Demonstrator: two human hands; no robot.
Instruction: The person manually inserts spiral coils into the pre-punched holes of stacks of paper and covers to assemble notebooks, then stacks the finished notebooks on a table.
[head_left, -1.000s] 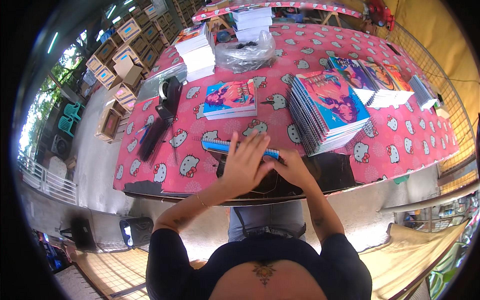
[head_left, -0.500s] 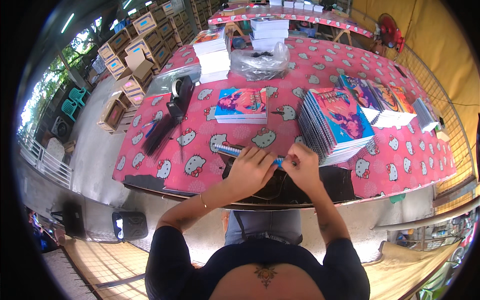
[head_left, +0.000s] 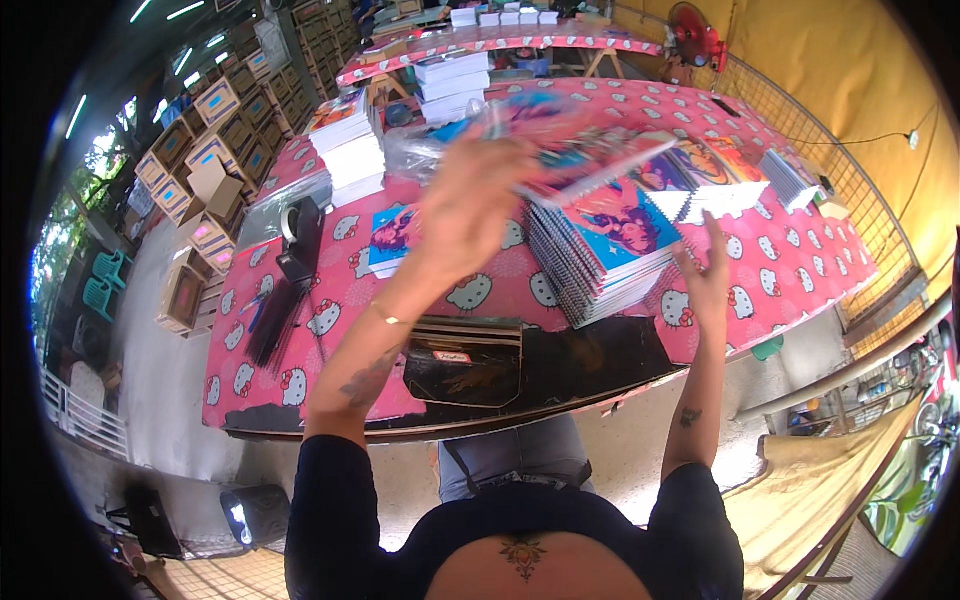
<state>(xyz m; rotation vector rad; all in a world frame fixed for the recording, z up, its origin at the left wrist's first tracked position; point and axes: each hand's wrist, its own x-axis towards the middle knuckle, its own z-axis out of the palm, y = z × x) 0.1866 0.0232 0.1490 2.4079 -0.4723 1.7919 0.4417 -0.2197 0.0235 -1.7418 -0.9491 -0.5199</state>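
The left hand (head_left: 470, 205) holds a blurred notebook (head_left: 605, 165) above the spiral-bound stack (head_left: 615, 235), near the table's (head_left: 835, 265) front edge.
The notebook is tilted, gripped at its left end; whether it touches the stack cannot be told. The right hand (head_left: 708, 275) is wide, fingers spread, just beside the stack's right side. A black box-like holder (head_left: 465, 365) sits at the table's front edge, a black tape dispenser (head_left: 300, 245) toward its left edge.

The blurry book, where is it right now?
In the head view, the book is in the upper half, a bit right of the middle. It is in the left hand, overlapping the far part of the spiral stack.
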